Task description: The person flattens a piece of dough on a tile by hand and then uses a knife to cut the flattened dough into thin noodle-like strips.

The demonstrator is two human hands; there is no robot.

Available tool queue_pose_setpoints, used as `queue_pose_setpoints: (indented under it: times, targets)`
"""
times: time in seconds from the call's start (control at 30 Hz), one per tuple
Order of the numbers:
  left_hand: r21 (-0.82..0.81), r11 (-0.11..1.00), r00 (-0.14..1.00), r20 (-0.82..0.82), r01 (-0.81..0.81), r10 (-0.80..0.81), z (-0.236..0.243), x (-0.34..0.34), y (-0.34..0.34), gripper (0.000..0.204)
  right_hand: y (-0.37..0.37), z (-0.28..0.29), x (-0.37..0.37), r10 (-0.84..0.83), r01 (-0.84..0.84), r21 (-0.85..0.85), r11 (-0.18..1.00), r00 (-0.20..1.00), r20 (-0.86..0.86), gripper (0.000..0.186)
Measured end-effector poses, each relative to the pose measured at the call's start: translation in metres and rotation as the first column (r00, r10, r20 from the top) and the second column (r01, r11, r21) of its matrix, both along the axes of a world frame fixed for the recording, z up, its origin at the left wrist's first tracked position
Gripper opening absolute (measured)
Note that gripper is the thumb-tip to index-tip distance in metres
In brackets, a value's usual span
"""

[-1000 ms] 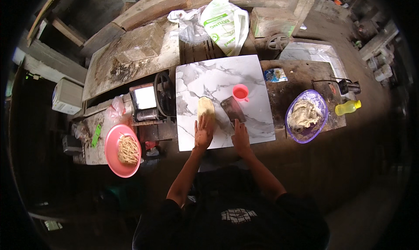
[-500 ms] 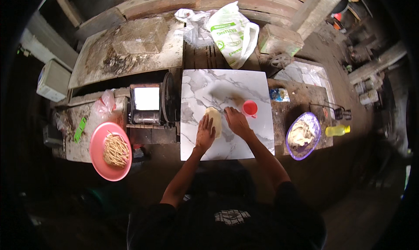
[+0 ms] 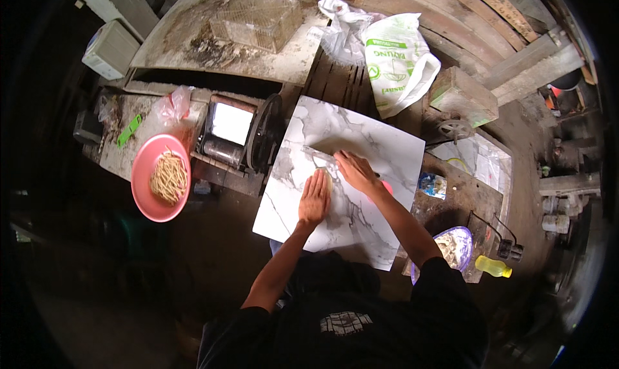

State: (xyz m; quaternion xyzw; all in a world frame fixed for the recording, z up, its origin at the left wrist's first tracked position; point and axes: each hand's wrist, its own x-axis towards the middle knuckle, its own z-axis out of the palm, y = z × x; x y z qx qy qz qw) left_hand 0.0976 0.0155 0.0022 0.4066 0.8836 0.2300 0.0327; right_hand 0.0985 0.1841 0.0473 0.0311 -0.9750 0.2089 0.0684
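On the white marble-patterned board (image 3: 351,121), my left hand (image 3: 313,200) lies flat with fingers stretched out over a pale flattened piece of dough (image 3: 327,183), covering most of it. My right hand (image 3: 353,170) grips a metal blade (image 3: 316,151), held edge-on across the far end of the dough just beyond my left fingertips. A pink cup (image 3: 385,188) stands to the right, partly hidden by my right forearm.
At left are a pink basin of pale strips (image 3: 167,175) and a hand-cranked roller machine (image 3: 229,137). At right sit a purple bowl of dough (image 3: 451,250), a yellow bottle (image 3: 493,266) and a blue packet (image 3: 432,185). A white-green bag (image 3: 396,59) lies behind the board.
My right hand has lifted the blade from lying flat beside the cup and brought it left, edge-on, to the dough's far end. My left hand stays on the dough. The view has turned.
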Motion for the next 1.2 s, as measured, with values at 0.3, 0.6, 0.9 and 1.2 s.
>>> queue_pose_setpoints:
  times: [0.3,0.6,0.9,1.2]
  targets:
    - [0.019,1.000,1.000,0.004,-0.005,0.005,0.007,0.003,-0.008,0.048,-0.019,0.004,0.015,0.024,-0.027,0.068,0.997,0.998,0.052,0.007]
    - [0.109,0.994,1.000,-0.021,0.010,-0.008,0.005,-0.004,-0.007,0.045,-0.018,0.018,0.010,0.033,-0.046,0.098,0.994,0.992,0.125,0.007]
    - [0.116,0.993,1.000,-0.021,0.024,-0.022,0.002,-0.008,-0.006,0.045,-0.011,0.003,-0.003,0.014,-0.013,-0.004,1.000,0.996,0.090,0.010]
    - [0.098,0.995,0.999,-0.022,0.030,-0.028,-0.002,-0.006,-0.004,0.048,-0.025,0.007,0.001,-0.042,0.039,0.055,0.998,0.998,0.048,0.010]
